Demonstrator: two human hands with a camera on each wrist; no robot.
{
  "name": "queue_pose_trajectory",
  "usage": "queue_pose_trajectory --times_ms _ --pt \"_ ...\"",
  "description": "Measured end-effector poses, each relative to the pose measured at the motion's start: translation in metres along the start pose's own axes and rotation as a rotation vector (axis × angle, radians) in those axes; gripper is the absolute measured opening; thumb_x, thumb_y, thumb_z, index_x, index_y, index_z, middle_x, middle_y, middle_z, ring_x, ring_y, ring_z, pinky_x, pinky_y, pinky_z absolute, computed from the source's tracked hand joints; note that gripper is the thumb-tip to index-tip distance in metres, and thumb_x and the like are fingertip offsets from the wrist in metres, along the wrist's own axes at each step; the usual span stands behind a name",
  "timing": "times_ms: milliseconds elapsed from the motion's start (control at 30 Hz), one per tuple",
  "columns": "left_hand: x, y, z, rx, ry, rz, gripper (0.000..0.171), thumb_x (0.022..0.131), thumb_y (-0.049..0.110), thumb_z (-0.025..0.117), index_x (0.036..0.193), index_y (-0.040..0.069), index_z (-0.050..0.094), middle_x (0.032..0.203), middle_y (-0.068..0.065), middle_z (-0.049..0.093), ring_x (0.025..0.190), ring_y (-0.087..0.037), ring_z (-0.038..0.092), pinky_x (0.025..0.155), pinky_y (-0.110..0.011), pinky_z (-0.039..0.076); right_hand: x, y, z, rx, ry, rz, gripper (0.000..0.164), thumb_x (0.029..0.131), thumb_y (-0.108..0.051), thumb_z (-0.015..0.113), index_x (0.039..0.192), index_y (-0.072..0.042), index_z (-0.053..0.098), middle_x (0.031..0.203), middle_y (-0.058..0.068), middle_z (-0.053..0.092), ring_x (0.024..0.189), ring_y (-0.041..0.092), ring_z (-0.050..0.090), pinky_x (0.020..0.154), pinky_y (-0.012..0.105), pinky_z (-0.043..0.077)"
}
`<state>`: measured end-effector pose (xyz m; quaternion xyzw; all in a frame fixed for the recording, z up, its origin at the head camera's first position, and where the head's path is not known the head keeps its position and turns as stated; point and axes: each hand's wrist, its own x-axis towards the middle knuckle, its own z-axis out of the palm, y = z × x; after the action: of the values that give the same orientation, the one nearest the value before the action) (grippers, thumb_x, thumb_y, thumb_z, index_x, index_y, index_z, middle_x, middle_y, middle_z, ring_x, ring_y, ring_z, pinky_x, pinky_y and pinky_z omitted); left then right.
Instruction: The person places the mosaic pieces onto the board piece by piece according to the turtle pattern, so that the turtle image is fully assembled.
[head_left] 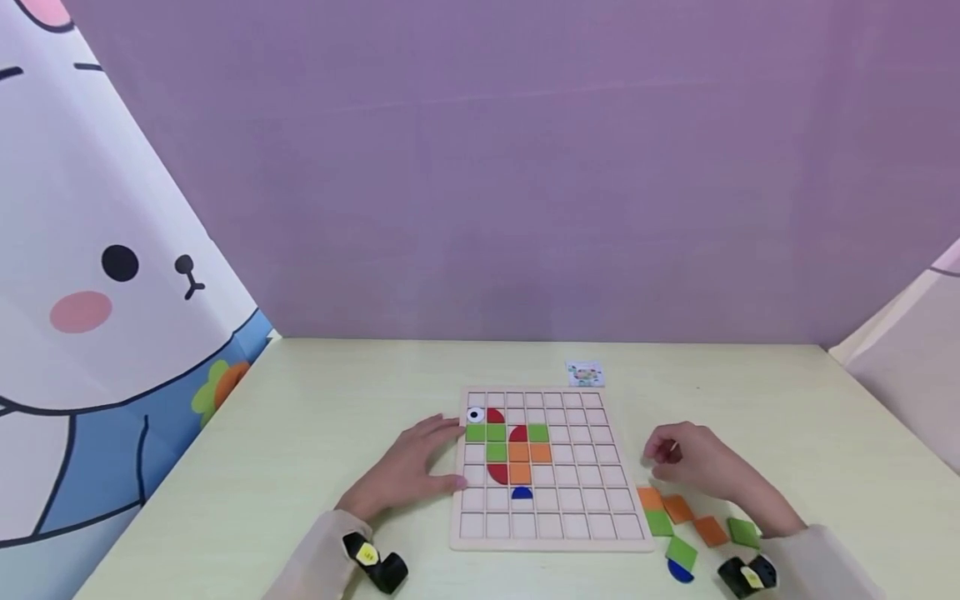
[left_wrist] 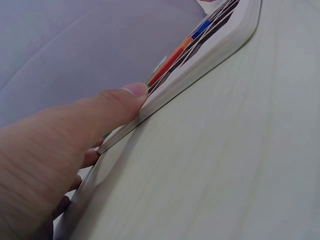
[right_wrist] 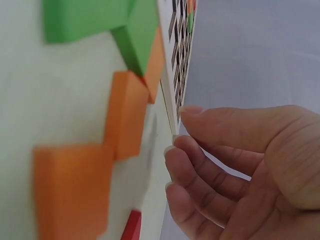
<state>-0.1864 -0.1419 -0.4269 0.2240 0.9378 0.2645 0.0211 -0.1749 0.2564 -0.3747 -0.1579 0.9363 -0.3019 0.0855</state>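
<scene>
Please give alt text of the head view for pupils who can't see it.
A person's left hand touches a gridded board partly filled with coloured pieces. Beyond the opposite edge, the right hand is near loose tiles.

Head camera looking forward and down from above both hands, catching left hand point(head_left: 405, 467), right hand point(head_left: 693, 457) and whole grid board point(head_left: 555, 546) between them. Left-wrist camera riding close behind left hand, facing tilted along board edge beside thumb point(left_wrist: 110, 107). Right-wrist camera hugging right hand, rolling sideways, loose tiles point(right_wrist: 131, 117) looming beside fingers point(right_wrist: 200, 186). Head view sharing board with both wrist views, tiles with right one.
</scene>
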Motion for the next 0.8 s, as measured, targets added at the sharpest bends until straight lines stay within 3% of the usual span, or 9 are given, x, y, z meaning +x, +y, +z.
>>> queue_pose_trajectory --times_ms 400,800 --pt "-0.001 0.003 -0.002 -0.007 0.003 -0.002 0.079 0.078 0.058 0.067 0.143 0.019 0.045 0.152 -0.004 0.038 0.144 -0.032 0.024 0.111 -0.062 0.025 -0.027 0.005 -0.003 -0.012 -0.045 0.111 0.013 0.079 -0.003 0.071 0.087 -0.010 0.063 0.075 0.000 0.056 0.070 0.015 0.047 0.057 0.021 0.040" --pt "-0.001 0.002 -0.003 -0.014 -0.008 -0.002 0.077 0.078 0.057 0.068 0.142 0.020 0.046 0.151 -0.003 0.039 0.144 -0.030 0.024 0.113 -0.059 0.025 -0.051 0.030 -0.008 -0.118 -0.040 0.123 0.020 0.075 -0.006 0.077 0.088 -0.012 0.063 0.079 -0.003 0.058 0.071 0.011 0.048 0.059 0.018 0.044"
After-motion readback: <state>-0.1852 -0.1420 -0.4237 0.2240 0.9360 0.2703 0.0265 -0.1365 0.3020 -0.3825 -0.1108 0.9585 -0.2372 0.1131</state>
